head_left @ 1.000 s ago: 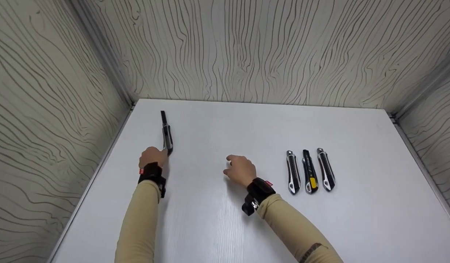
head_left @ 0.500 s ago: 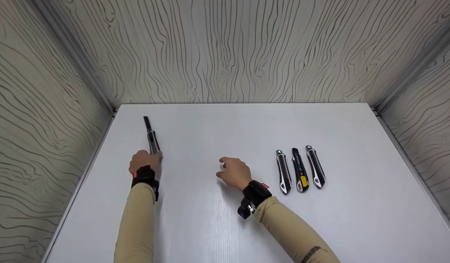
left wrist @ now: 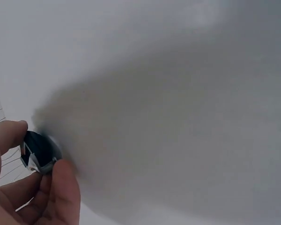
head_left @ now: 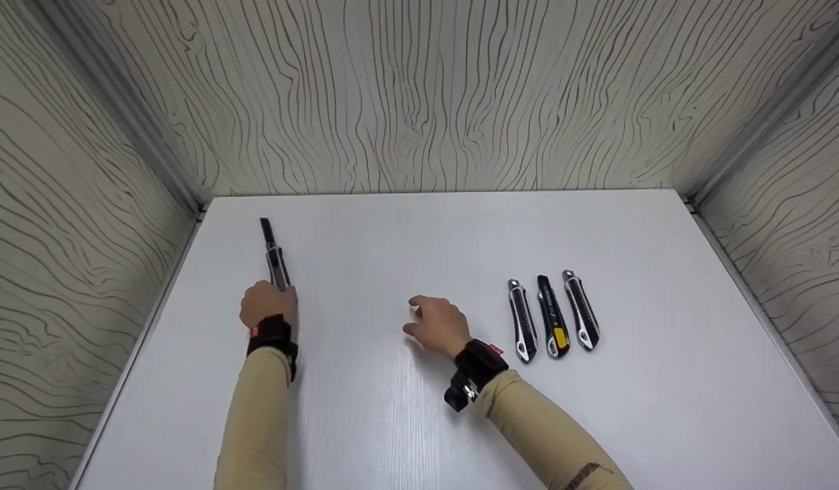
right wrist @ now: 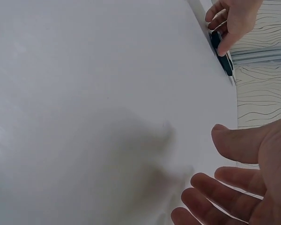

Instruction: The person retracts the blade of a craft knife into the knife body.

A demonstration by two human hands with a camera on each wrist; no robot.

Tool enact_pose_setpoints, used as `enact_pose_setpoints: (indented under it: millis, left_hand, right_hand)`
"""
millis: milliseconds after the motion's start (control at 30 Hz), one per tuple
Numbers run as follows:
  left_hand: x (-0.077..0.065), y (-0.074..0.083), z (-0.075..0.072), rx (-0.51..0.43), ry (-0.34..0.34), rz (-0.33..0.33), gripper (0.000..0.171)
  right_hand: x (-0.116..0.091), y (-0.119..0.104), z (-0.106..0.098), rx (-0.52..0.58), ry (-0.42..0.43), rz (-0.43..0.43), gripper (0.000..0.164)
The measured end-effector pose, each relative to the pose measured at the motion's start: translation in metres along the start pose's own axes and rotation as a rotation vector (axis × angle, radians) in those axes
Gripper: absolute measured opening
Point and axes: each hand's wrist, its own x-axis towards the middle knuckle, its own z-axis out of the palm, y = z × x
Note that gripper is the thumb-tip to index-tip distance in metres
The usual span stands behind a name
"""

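Observation:
My left hand (head_left: 268,304) grips the rear end of a utility knife (head_left: 277,267) at the left of the white table. The knife points toward the back edge, its long dark blade (head_left: 267,230) extended. In the left wrist view, thumb and fingers pinch the butt of the knife (left wrist: 41,152), which faces the camera. My right hand (head_left: 441,327) hovers over the middle of the table, fingers loosely bent and apart, with nothing in them. The right wrist view shows its spread fingers (right wrist: 225,194), with the left hand and the knife (right wrist: 223,58) farther off.
To the right of my right hand, three utility knives lie side by side: a silver-and-black one (head_left: 522,320), a dark one with a yellow slider (head_left: 553,318) and another silver-and-black one (head_left: 582,310). Wood-patterned panels (head_left: 419,95) enclose the table's back and sides.
The head view has swung, so everything shifts left in it. My left hand now covers the knife's rear end, which stuck out past the thumb earlier. The right hand keeps its loose pose.

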Motion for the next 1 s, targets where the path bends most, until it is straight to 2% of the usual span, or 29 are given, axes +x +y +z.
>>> enact_pose_setpoints:
  millis: [233,633,867,1000]
  left_hand:
    - [-0.013,0.004,-0.007,0.004,0.012,0.012,0.026]
    - [-0.037,0.016,-0.008,-0.058,0.076,0.099,0.028]
    - [-0.058,0.026,-0.006,-0.078,0.095,0.261,0.029]
    - [-0.074,0.038,0.001,-0.096,0.063,0.309,0.029]
  right_hand:
    - [-0.003,0.003,-0.002,0.005,0.011,0.008,0.046]
    - [-0.011,0.017,-0.014,0.011,0.034,0.032,0.045]
    - [-0.021,0.024,-0.021,0.026,0.061,0.036,0.045]
    - [-0.025,0.029,-0.025,0.032,0.075,0.034,0.045]
